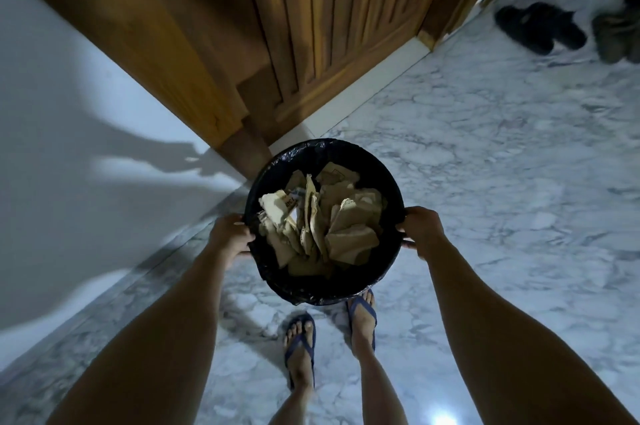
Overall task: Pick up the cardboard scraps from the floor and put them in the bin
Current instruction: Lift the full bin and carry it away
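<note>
Both hands, left point(230, 237) and right point(420, 229), fingers clasping opposite rims of bin point(325, 289); 2-sided grip, likely for level carrying; cardboard scraps point(332, 227) inside.

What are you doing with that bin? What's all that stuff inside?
A person is holding a round black bin by its rim, the left hand on one side and the right hand on the other. The bin has a black liner and is filled with torn cardboard scraps. The person stands in blue flip-flops on a marble floor near a wooden door. No scraps show on the visible floor.
</note>
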A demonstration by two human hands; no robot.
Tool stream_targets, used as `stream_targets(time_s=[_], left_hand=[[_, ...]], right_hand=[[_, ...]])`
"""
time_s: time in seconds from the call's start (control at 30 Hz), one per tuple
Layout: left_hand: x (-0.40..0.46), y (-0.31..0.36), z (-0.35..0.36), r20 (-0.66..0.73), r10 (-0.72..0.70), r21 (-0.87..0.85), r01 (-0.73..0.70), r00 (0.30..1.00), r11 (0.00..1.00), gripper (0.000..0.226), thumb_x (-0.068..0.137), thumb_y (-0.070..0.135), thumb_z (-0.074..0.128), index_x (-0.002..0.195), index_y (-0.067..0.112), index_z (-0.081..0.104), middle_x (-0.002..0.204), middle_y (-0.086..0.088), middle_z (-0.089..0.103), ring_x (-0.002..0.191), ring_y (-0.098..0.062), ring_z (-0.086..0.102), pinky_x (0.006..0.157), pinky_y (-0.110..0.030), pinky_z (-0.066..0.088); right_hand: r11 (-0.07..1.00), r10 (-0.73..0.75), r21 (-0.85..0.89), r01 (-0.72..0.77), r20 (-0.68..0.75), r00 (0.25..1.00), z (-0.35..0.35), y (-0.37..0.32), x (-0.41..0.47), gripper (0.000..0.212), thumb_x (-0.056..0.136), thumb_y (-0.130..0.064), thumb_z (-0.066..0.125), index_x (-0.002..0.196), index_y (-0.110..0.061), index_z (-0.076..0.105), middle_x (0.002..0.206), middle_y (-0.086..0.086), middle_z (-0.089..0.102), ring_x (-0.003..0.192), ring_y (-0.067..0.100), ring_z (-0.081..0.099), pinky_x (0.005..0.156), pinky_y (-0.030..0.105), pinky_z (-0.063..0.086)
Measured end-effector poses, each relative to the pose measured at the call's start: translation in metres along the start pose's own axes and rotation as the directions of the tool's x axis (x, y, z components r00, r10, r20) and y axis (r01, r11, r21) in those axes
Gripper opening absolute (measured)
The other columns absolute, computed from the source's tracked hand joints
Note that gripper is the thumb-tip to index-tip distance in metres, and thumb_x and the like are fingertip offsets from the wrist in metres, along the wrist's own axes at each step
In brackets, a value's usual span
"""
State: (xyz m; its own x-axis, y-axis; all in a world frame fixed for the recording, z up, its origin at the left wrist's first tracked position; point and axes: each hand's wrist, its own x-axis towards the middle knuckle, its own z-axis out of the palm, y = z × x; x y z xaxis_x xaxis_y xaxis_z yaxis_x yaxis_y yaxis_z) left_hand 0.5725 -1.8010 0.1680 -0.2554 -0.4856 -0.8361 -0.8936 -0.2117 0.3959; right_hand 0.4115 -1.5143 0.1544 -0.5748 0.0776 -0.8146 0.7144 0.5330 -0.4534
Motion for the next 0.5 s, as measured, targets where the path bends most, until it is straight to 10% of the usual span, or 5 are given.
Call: stream_targets(time_s=[0.37,0.5], left_hand=[[-0.195,0.155,0.041,0.181,0.214,0.164,-0.244,0.960,0.956,0.023,0.095,-0.012,0.052,0.090,0.010,0.058,0.111,-0.019,0.061,0.099,-0.035,0.061,0.090,-0.048,0.053],[-0.249,0.207,0.101,0.249,0.279,0.231,-0.337,0.927,0.913,0.040,0.096,-0.011,0.051,0.134,-0.001,0.050,0.120,-0.016,0.056,0.121,-0.042,0.056,0.095,-0.049,0.050]], right_hand=[[0.958,-0.062,0.271,0.097,-0.137,0.989,-0.196,-0.041,-0.149,0.025,0.081,0.018,0.058,0.091,-0.002,0.068,0.070,0.013,0.061,0.060,0.023,0.056,0.069,0.041,0.057],[0.923,-0.033,0.368,0.110,-0.209,0.977,-0.277,-0.031,-0.164,0.022,0.078,0.017,0.059,0.091,0.002,0.069,0.069,0.014,0.058,0.057,0.024,0.053,0.072,0.043,0.057]])
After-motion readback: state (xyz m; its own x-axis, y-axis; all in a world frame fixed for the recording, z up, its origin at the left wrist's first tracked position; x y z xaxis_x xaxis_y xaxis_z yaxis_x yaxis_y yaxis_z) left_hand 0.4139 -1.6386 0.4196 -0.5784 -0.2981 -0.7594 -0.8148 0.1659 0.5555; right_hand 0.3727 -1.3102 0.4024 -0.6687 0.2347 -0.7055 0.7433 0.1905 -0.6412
